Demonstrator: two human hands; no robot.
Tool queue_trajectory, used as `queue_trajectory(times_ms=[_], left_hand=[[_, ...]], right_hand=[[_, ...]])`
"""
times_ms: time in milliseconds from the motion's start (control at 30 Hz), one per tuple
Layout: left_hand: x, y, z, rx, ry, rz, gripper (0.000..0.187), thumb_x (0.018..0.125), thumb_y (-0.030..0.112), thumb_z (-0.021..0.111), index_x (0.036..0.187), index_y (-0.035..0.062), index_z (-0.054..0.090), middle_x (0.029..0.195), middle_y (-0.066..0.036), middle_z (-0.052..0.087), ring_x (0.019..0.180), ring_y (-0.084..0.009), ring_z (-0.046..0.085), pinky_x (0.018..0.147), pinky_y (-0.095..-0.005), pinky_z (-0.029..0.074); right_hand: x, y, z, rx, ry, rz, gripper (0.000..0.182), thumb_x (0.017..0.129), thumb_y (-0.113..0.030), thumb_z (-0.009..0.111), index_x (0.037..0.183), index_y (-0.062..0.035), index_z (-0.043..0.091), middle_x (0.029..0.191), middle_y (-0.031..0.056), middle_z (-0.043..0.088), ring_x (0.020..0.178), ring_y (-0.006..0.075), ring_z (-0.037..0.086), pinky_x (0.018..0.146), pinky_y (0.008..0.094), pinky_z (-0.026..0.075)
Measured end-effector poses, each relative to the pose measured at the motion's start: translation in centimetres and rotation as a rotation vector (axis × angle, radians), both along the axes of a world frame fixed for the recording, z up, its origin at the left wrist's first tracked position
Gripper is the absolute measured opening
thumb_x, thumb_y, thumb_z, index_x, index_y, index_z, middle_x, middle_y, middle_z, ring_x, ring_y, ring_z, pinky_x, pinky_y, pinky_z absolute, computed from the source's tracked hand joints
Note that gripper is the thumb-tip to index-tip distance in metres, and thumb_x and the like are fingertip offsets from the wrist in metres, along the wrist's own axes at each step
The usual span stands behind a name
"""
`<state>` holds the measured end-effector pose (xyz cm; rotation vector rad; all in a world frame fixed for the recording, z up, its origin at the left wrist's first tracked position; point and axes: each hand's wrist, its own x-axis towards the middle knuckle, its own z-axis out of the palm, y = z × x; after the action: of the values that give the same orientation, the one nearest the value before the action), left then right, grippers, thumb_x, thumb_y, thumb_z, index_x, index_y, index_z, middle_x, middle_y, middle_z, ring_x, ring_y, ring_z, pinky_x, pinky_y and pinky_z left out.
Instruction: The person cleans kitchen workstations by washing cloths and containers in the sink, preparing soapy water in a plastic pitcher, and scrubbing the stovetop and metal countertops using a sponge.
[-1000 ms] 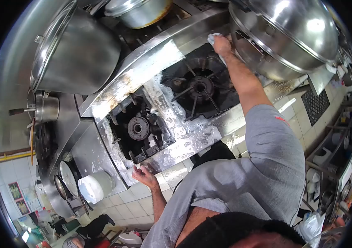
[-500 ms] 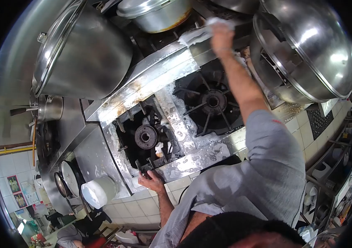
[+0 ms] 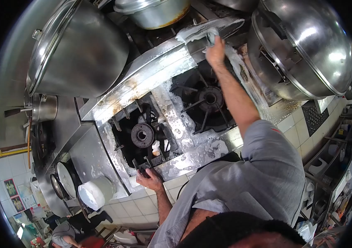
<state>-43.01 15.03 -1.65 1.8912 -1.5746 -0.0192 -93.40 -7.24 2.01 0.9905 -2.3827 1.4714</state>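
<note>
Under my right hand [image 3: 216, 53], closed on a foam-covered scouring pad [image 3: 211, 38], lies the soapy raised metal ledge [image 3: 190, 36] behind the burners. My left hand [image 3: 151, 180] rests at the front edge of the stove [image 3: 194, 160], fingers apart, beside dark grate prongs. Between the hands sit the left burner [image 3: 143, 135] and the right burner [image 3: 210, 98], in dark recesses. White suds cover the steel strip [image 3: 178, 124] between them. Brown stains mark the left part of the ledge.
A big steel pot [image 3: 81, 53] stands at the left, a lidded pot [image 3: 155, 12] at the back, and a large domed vessel [image 3: 308, 49] at the right. A white bucket [image 3: 95, 193] is by the front left. Another person [image 3: 65, 234] is at the lower left.
My right hand has moved back toward me and slightly left with the pad, leaving a foam streak on the ledge. My left hand stays at the front edge.
</note>
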Motion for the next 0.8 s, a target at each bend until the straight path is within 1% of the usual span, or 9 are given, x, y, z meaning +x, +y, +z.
queue_trajectory(times_ms=[100, 167, 233, 300, 367, 500, 600, 700, 800], left_hand=[[0.6, 0.0, -0.5, -0.022, -0.107, -0.003, 0.046, 0.086, 0.03, 0.056, 0.117, -0.0026, 0.046, 0.103, -0.021, 0.045, 0.099, -0.0364, 0.044, 0.087, -0.0457, 0.035], [0.5, 0.2, -0.7, -0.002, -0.092, 0.029, 0.047, 0.086, 0.034, 0.055, 0.117, -0.0004, 0.047, 0.106, -0.021, 0.046, 0.104, -0.0364, 0.041, 0.091, -0.0478, 0.031], [0.6, 0.2, -0.9, -0.009, -0.229, 0.079, 0.048, 0.086, 0.038, 0.054, 0.118, 0.0025, 0.048, 0.108, -0.02, 0.046, 0.106, -0.0356, 0.04, 0.092, -0.0491, 0.029], [0.5, 0.1, -1.1, 0.008, -0.24, 0.114, 0.049, 0.085, 0.041, 0.053, 0.118, 0.0048, 0.049, 0.11, -0.018, 0.046, 0.108, -0.0349, 0.04, 0.092, -0.0494, 0.028], [0.4, 0.2, -0.9, 0.038, -0.229, 0.137, 0.05, 0.085, 0.042, 0.053, 0.119, 0.0058, 0.049, 0.111, -0.018, 0.046, 0.108, -0.0347, 0.04, 0.092, -0.0488, 0.028], [0.6, 0.3, -1.1, 0.016, -0.213, 0.119, 0.05, 0.085, 0.044, 0.053, 0.119, 0.0067, 0.049, 0.111, -0.018, 0.046, 0.107, -0.0347, 0.04, 0.092, -0.0492, 0.028], [0.6, 0.5, -1.0, 0.034, -0.208, 0.127, 0.05, 0.085, 0.043, 0.053, 0.118, 0.0066, 0.049, 0.111, -0.018, 0.046, 0.106, -0.0353, 0.04, 0.091, -0.0494, 0.028], [0.2, 0.3, -0.7, 0.016, -0.195, 0.111, 0.05, 0.085, 0.044, 0.053, 0.118, 0.0069, 0.049, 0.111, -0.018, 0.046, 0.106, -0.0357, 0.04, 0.091, -0.0495, 0.028], [0.2, 0.1, -0.6, 0.017, -0.194, 0.1, 0.051, 0.084, 0.044, 0.053, 0.119, 0.0072, 0.049, 0.111, -0.018, 0.046, 0.106, -0.036, 0.04, 0.091, -0.0498, 0.028]], right_hand=[[-0.9, 2.8, 2.6, 0.171, 0.191, 0.427, 0.042, 0.067, 0.009, 0.047, 0.104, -0.0058, 0.058, 0.098, 0.0147, 0.055, 0.095, 0.0333, 0.053, 0.083, 0.0391, 0.044], [1.3, 2.9, 3.0, 0.371, 0.242, 0.568, 0.043, 0.069, 0.01, 0.047, 0.103, -0.012, 0.061, 0.097, 0.0107, 0.055, 0.095, 0.0303, 0.054, 0.083, 0.0382, 0.044], [1.0, 1.4, 0.0, 0.637, 0.511, 0.686, 0.033, 0.072, 0.0, 0.051, 0.098, -0.0162, 0.063, 0.097, 0.009, 0.056, 0.096, 0.0285, 0.054, 0.083, 0.0388, 0.044], [-2.4, 1.3, -0.9, 0.579, 0.591, 0.611, 0.029, 0.072, -0.003, 0.051, 0.095, -0.0153, 0.064, 0.099, 0.01, 0.055, 0.098, 0.029, 0.053, 0.084, 0.0404, 0.044], [-7.0, 1.9, -2.5, 0.562, 0.457, 0.439, 0.027, 0.075, -0.005, 0.048, 0.098, -0.0113, 0.062, 0.102, 0.0123, 0.054, 0.102, 0.032, 0.05, 0.085, 0.0413, 0.043], [-7.7, 2.7, -0.7, 0.809, 0.256, 0.133, 0.027, 0.082, -0.008, 0.044, 0.106, -0.0039, 0.056, 0.109, 0.021, 0.052, 0.106, 0.0349, 0.05, 0.085, 0.0426, 0.046], [-6.7, 6.9, -0.3, 0.983, 0.156, 0.27, 0.028, 0.081, -0.01, 0.045, 0.106, -0.0005, 0.054, 0.107, 0.0255, 0.053, 0.101, 0.038, 0.055, 0.082, 0.0446, 0.047], [-4.8, 9.7, -1.5, 0.855, 0.216, 0.18, 0.026, 0.08, -0.012, 0.045, 0.1, 0.0003, 0.057, 0.105, 0.0267, 0.056, 0.094, 0.039, 0.058, 0.081, 0.0474, 0.048], [-7.0, 4.7, -2.6, 0.827, 0.176, 0.193, 0.027, 0.081, -0.013, 0.045, 0.101, -0.0003, 0.059, 0.106, 0.0263, 0.057, 0.098, 0.0361, 0.058, 0.083, 0.0463, 0.047]])
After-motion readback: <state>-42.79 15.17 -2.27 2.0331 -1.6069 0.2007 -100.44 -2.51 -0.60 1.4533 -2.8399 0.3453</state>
